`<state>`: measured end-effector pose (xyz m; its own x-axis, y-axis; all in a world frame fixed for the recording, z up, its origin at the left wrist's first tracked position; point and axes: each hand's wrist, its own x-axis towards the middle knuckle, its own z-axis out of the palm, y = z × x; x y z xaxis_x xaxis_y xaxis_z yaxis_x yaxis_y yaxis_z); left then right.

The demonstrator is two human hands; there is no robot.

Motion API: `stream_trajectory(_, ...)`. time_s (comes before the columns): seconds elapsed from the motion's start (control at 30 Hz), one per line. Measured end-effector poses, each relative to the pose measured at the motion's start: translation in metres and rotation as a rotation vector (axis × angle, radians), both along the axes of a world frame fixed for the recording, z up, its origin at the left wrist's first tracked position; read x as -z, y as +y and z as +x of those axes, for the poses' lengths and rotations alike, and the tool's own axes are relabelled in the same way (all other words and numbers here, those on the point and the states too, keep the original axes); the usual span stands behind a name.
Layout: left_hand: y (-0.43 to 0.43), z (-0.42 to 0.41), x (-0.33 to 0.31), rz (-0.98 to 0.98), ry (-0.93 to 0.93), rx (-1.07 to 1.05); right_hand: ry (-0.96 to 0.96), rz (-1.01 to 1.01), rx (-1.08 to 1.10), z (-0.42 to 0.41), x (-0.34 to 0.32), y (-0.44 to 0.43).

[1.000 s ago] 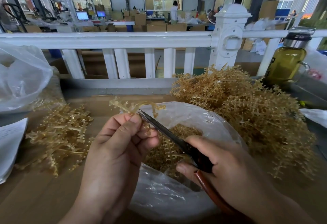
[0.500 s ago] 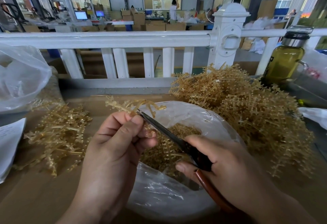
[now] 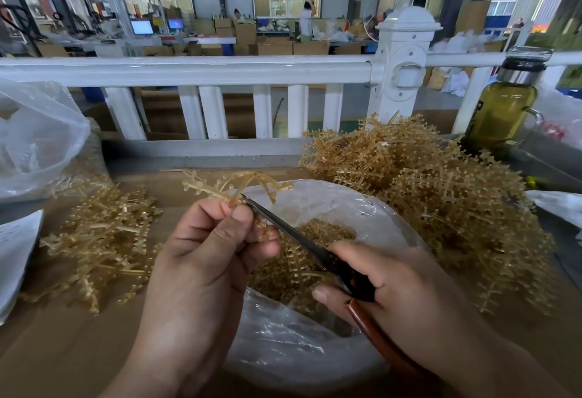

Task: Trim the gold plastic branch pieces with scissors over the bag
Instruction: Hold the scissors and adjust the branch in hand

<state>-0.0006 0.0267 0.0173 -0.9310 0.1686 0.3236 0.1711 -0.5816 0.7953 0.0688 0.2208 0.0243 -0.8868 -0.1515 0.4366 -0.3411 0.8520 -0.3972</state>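
My left hand (image 3: 201, 271) pinches one gold branch piece (image 3: 220, 184) between thumb and fingers (image 3: 217, 208), curled tight on the stem. My right hand (image 3: 393, 284) grips the scissors (image 3: 283, 227), fingers wrapped round the dark pivot and the red-brown handle. The branch sits at the far rim of the clear bag (image 3: 283, 350), just above the left fingertips. Its cut end is in the pinch, and its sprigs fan away from me, some out to the left, one arching right over the bag's mouth. Long axis runs roughly left to right, bending at the pinch. The scissors lie on a diagonal from near-right to far-left, tip pointing straight at the stem where it leaves my fingers — touching it or just beside it, I can't tell. The blades look almost together, with no clear gap. The right hand is nearer me and the left is nearer the branch, so the cut turns on the blade crossing the stem just past my thumb. The risk, as I judge it, is nipping a fingertip. Small trimmed bits (image 3: 315, 234) lie inside the bag under the blades, so offcuts should drop in. A big untrimmed pile (image 3: 425, 202) sits on the right of the counter (image 3: 47, 350) and a smaller heap (image 3: 104, 240) on the left — plenty left to do.
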Motion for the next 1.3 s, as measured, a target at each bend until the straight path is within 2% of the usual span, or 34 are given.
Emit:
stream_trajectory(0.63,0.0037,0.0027,-0.0022,0.016,-0.011,-0.013,-0.044,0.007,0.018,0.0027,-0.0047,-0.0027)
stream_trajectory(0.8,0.0024,0.0017,-0.0028,-0.038,-0.011,-0.043,-0.074,-0.014,0.015,0.0021,-0.0017,-0.0013)
stream_trajectory(1.07,-0.0014,-0.0032,-0.0010,-0.087,-0.004,-0.046,-0.124,-0.180,-0.012,0.0017,-0.0011,0.0017)
stream_trajectory(1.3,0.0030,-0.0015,0.0029,-0.110,-0.002,-0.043,-0.154,-0.121,0.027,0.0017,0.0008,-0.0019)
